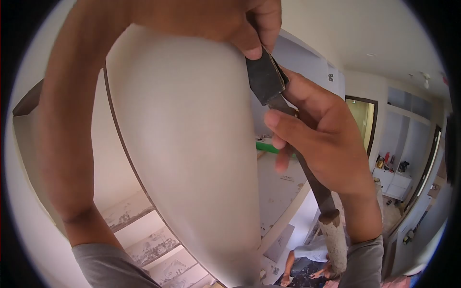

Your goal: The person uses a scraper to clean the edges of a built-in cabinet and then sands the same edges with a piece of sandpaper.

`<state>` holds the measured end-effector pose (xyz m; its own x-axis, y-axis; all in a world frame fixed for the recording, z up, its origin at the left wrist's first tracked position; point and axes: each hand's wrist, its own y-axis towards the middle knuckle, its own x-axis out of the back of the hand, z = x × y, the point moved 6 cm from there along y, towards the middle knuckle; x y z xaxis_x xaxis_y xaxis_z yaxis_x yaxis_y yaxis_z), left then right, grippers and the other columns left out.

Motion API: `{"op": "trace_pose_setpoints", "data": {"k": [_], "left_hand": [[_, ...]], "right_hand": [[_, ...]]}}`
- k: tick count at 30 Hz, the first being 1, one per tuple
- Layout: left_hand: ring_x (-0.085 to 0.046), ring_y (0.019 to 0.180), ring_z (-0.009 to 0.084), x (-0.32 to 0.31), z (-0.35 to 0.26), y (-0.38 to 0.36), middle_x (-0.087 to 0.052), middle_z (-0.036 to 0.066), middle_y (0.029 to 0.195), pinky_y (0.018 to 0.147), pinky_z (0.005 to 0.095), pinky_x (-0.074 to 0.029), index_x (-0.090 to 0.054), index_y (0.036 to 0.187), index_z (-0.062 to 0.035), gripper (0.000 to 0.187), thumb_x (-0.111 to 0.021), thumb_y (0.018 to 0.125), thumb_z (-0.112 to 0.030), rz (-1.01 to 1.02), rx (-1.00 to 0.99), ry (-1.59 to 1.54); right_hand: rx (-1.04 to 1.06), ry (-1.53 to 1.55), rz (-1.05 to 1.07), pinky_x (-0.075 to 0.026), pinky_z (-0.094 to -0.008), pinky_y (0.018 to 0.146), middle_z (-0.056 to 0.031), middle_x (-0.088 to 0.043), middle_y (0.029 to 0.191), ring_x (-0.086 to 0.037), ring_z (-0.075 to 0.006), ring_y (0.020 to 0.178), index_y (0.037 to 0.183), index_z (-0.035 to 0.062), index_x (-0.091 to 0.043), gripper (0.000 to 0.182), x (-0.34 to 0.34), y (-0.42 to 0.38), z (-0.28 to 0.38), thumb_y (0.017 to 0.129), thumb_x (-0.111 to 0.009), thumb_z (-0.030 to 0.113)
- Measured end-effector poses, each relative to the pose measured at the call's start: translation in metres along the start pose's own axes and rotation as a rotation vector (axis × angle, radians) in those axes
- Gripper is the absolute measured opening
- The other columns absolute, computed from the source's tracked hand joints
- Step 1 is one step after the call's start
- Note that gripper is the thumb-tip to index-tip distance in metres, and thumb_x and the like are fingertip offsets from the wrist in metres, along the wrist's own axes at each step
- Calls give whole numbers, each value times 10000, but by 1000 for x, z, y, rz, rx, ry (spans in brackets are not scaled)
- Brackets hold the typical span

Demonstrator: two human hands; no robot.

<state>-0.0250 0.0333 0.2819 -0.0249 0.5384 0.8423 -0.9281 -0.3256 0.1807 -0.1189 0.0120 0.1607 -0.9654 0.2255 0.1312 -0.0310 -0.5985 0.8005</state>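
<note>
The left hand (216, 19) pinches a folded black pad (264, 78) from above, by the right edge of the white panel (192, 139). The right hand (326, 132) grips the tool (316, 185) along its blade, just below the pad. The tool's long axis slants from the pad down and right to its pale handle (334, 245), below the right hand, the nearer one.

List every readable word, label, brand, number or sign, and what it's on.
None readable.
Black folded sheet: no lettering visible.
Metal tool: none visible on the blade or its pale handle.
Small bottles on the far white cabinet: too small to read any labels.
Small dark marks on the surface beyond the right hand: too small to tell if they're writing.
</note>
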Motion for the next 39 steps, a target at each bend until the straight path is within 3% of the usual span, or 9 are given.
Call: {"op": "trace_pose_setpoints", "data": {"k": [5, 10, 13, 17, 22, 29, 33, 36, 39], "left_hand": [[-585, 689, 154, -2, -8, 5, -672, 58, 754, 684, 320, -444, -720, 986, -36, 182, -570, 928, -122, 107, 221, 72], [-600, 712, 157, -8, -4, -9, -680, 52, 782, 700, 332, -449, -725, 963, -44, 204, -549, 936, -141, -96, -158, 82], [-625, 741, 157, -6, -16, 3, -706, 54, 825, 709, 330, -461, -733, 967, -50, 204, -553, 929, -139, 169, 153, 57], [-635, 738, 168, -12, -22, 16, -704, 53, 811, 693, 334, -470, -736, 936, -46, 197, -558, 915, -126, 209, 419, 146], [-639, 729, 206, -12, -22, 10, -690, 58, 777, 681, 343, -481, -735, 899, -39, 188, -560, 900, -109, 288, 81, 153], [-629, 763, 228, -12, -26, 3, -680, 82, 815, 715, 373, -478, -717, 900, -30, 181, -553, 896, -108, 189, -82, 59], [-612, 914, 240, -12, -26, 8, -670, 89, 955, 844, 395, -449, -700, 1001, -55, 182, -570, 911, -145, -69, -238, 71], [-599, 1028, 248, -5, -20, 4, -662, 94, 1061, 941, 411, -428, -687, 1076, -74, 211, -582, 923, -173, -473, -357, 118], [-586, 1142, 257, 3, 8, -34, -654, 100, 1167, 1038, 427, -406, -674, 1152, -92, 256, -594, 934, -201, -918, -330, 220]], "right_hand": [[-101, -14, 122, -517, -245, 478, 8, -533, 748, -468, -63, 582, 1371, -16, -491, 444, 9, 1, 3, 938, -554, 62], [-83, -28, 93, -520, -258, 485, 12, -486, 682, -435, -60, 555, 1341, -29, -505, 412, 0, -4, 1, 936, -523, 44], [-83, -5, 90, -526, -261, 497, 12, -492, 699, -441, -57, 567, 1325, -37, -510, 396, -3, -13, 0, 936, -514, 37], [-90, -26, 184, -534, -263, 511, 3, -503, 718, -444, -58, 570, 1353, -34, -491, 422, -4, -7, -8, 936, -495, 30], [-90, -61, 114, -539, -271, 525, 2, -507, 718, -434, -56, 568, 1434, 2, -428, 489, 0, -26, -7, 947, -470, 23], [-157, -32, 165, -545, -268, 534, 11, -483, 681, -434, -50, 561, 1440, -5, -414, 494, 2, -30, -8, 948, -455, 16], [-148, -47, 202, -553, -267, 545, 26, -456, 662, -425, -47, 556, 1455, 5, -397, 505, -5, -23, -13, 951, -439, 17], [-177, 27, 248, -557, -271, 551, 28, -456, 689, -421, -46, 557, 1476, 21, -371, 532, -4, -18, -13, 947, -429, 17], [-154, 36, 265, -565, -288, 599, -97, -571, 964, -540, -112, 615, 1498, 18, -307, 564, -5, -19, -12, 939, -382, -2]]}}
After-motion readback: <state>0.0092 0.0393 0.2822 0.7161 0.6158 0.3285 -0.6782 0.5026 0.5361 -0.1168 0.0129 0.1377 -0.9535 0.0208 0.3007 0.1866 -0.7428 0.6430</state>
